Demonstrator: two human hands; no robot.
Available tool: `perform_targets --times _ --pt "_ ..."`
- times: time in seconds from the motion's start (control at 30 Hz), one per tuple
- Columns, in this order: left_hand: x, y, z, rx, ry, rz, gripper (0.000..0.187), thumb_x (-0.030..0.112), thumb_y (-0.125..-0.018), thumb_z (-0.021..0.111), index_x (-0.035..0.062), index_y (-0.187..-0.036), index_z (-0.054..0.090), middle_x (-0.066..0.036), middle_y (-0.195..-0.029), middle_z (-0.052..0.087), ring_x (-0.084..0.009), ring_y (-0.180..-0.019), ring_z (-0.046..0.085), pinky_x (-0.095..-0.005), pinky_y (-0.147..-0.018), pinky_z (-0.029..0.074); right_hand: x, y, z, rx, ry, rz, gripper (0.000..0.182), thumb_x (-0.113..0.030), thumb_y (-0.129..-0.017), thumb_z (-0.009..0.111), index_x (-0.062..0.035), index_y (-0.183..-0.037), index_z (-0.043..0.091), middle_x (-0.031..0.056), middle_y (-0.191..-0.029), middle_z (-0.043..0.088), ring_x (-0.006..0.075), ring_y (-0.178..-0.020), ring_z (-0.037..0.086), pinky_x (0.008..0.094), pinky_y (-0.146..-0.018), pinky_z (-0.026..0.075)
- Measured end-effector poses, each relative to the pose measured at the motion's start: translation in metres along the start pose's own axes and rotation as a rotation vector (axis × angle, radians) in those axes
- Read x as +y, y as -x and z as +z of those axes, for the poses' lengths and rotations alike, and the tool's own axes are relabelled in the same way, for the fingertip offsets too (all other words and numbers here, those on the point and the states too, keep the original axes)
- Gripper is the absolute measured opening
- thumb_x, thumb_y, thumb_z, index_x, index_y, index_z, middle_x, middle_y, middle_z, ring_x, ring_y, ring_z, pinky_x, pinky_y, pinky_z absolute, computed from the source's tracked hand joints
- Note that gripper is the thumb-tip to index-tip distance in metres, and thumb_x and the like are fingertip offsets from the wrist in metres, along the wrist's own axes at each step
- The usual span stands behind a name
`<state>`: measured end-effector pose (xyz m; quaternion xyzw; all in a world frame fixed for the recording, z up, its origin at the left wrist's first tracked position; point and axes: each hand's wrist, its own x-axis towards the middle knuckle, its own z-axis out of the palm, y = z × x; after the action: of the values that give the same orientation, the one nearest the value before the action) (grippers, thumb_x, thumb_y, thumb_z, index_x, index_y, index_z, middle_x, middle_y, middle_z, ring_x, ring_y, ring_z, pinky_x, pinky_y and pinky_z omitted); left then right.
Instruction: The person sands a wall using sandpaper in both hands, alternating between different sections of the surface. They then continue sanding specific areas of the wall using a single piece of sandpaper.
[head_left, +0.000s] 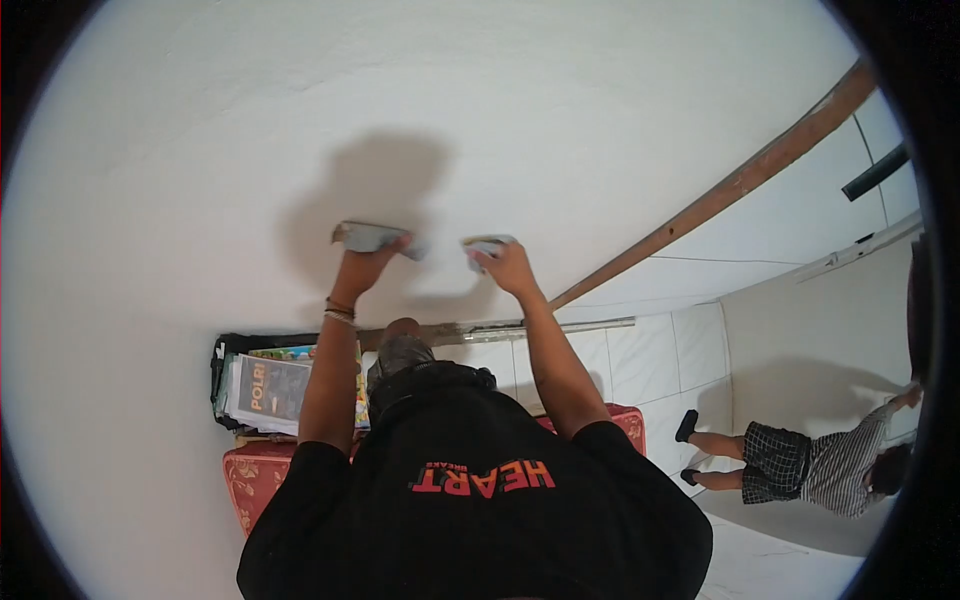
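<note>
My left hand [372,266], with bands at the wrist, is closed around a flat grey piece [368,237] with a brownish left end. It is at the white wall [560,120], where a dark shadow falls beside it. To the right, my right hand [510,268] grips a smaller flat grey piece [488,246], its thumb and fingers folded over the edge. A narrow gap of wall separates the two hands. Blur hides the exact kind of both pieces.
A brown wooden beam [700,195] slants along the right. Below my left arm lie printed papers [275,388] in a dark-edged container, above a red patterned cushion [255,480]. Another person [800,465] in a striped top stands on the right, near a wall.
</note>
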<state>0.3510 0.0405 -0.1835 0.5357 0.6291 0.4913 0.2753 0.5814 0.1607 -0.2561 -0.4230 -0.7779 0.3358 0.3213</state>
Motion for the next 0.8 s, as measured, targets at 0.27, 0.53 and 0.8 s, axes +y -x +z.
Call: perform_targets --times 0.27,0.53,0.8 --pt "0.029 0.026 -0.181 0.403 0.107 -0.021 0.029 0.028 -0.082 0.065 -0.0009 -0.082 0.063 -0.007 -0.073 0.063 -0.0139 -0.063 0.059 -0.0283 -0.064 0.047 -0.168 0.008 -0.138 0.367 -0.565 0.099 0.037 -0.036 -0.084 0.061 0.0 -0.074 0.063 0.0044 -0.065 0.059 0.0119 -0.053 0.051 0.0256 -0.053 0.042" --pt "-0.067 0.043 -0.133 0.091 0.248 0.046 0.028 0.018 -0.079 0.069 -0.001 -0.096 0.059 -0.006 -0.091 0.061 -0.0149 -0.085 0.055 -0.0304 -0.076 0.045 -0.097 0.018 0.057 -0.151 -0.006 0.044 0.036 -0.035 -0.077 0.067 0.0009 -0.081 0.064 0.011 -0.072 0.062 0.0196 -0.065 0.055 0.0324 -0.062 0.045" --pt "-0.004 0.062 -0.258 0.479 0.068 0.036 0.028 0.025 -0.081 0.066 -0.0022 -0.082 0.061 -0.007 -0.075 0.062 -0.0133 -0.062 0.058 -0.0288 -0.058 0.047 -0.203 0.024 -0.06 0.204 -0.371 0.062 0.035 -0.033 -0.084 0.059 -0.0008 -0.072 0.063 0.0073 -0.066 0.062 0.0118 -0.056 0.058 0.024 -0.054 0.045"
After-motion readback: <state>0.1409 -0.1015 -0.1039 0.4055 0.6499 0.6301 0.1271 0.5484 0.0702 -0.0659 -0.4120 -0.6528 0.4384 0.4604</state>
